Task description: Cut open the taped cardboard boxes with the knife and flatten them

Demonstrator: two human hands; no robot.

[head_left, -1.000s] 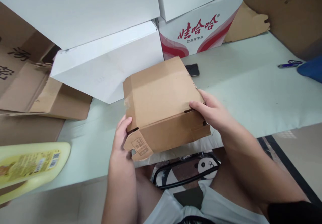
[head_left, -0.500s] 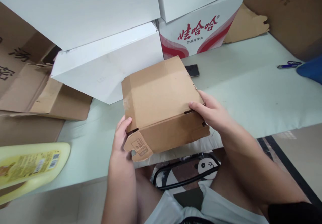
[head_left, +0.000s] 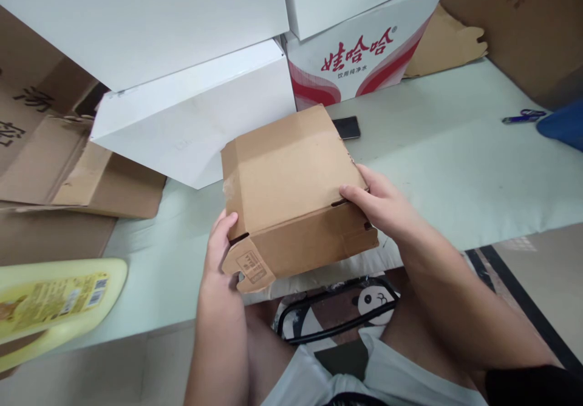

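Observation:
Between my two hands is a brown cardboard box (head_left: 291,175), tilted over the near edge of the table. My left hand (head_left: 219,242) grips its left near corner, thumb on top and the other fingers mostly hidden behind. A small flap with printed marks and a notch sticks out below that corner. My right hand (head_left: 376,196) holds the right side, with the thumb pressed on the top panel beside a dark slot. Just behind the box a dark phone (head_left: 347,127) lies on the table, partly covered by it.
White cartons (head_left: 195,114) are stacked at the back, one with red lettering (head_left: 359,59). Opened brown cardboard (head_left: 113,175) stands at the left, near a yellow bottle (head_left: 68,296). A blue pen-like item (head_left: 519,118) and a blue object (head_left: 565,125) lie on the pale green tablecloth (head_left: 473,169).
The box and both hands have shifted very slightly, with the box's far edge a little lower in view. My grip on it is the same.

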